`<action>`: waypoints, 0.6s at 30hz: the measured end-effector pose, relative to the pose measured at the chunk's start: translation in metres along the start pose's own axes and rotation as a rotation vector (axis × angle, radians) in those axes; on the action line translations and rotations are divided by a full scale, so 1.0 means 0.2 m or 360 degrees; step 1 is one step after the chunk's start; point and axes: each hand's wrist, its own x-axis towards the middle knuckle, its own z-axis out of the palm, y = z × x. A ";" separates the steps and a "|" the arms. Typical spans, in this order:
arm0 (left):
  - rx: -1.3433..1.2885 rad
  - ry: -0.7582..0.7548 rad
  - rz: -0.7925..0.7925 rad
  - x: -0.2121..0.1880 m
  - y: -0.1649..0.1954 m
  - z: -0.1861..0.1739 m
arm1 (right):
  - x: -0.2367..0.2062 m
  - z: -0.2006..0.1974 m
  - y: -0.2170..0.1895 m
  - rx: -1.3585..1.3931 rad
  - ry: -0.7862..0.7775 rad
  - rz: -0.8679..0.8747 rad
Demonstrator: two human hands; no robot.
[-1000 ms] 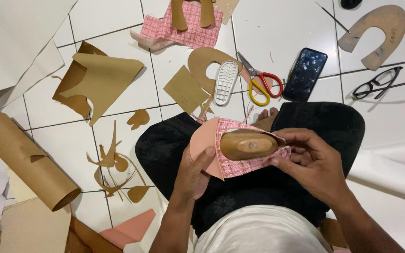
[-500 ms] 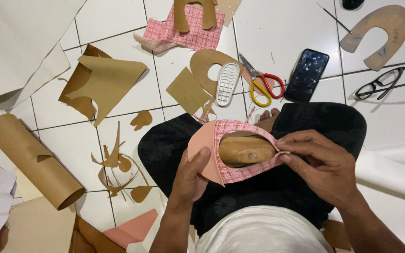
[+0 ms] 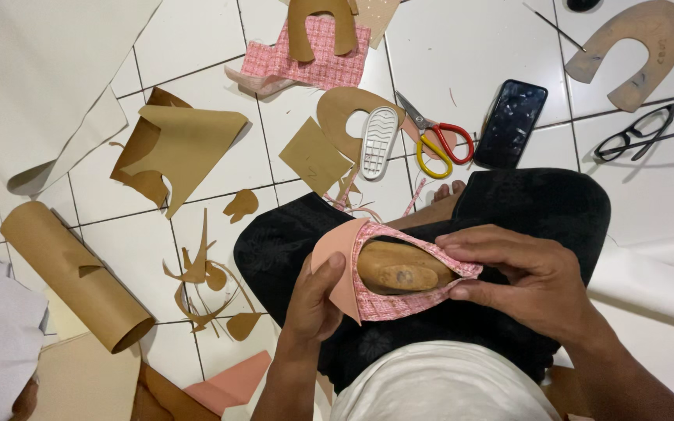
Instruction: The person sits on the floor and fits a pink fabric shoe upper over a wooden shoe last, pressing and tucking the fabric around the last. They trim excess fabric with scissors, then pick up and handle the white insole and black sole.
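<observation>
Over the lap, both hands gripped 1 wooden last (image 3: 401,267) wrapped in pink fabric (image 3: 399,306): left hand (image 3: 315,300) closed beneath, right hand (image 3: 526,282) pinching its right end, long axis left-right.

Pink woven fabric piece (image 3: 399,300) wraps and hides most of the tan wooden shoe last (image 3: 401,267), while the brown U-shaped cardboard pattern (image 3: 317,27) far off runs past the top edge.
</observation>
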 end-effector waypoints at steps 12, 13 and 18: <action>-0.0040 0.0068 -0.0078 0.01 -0.02 0.02 | 0.01 -0.01 -0.04 -0.0308 0.0251 -0.0140; -0.0048 0.0069 -0.0085 0.02 -0.02 0.02 | 0.02 -0.01 -0.04 -0.0329 0.0254 -0.0154; -0.0054 0.0129 -0.0119 0.03 -0.03 0.02 | 0.04 -0.01 -0.03 -0.0479 0.0280 -0.0148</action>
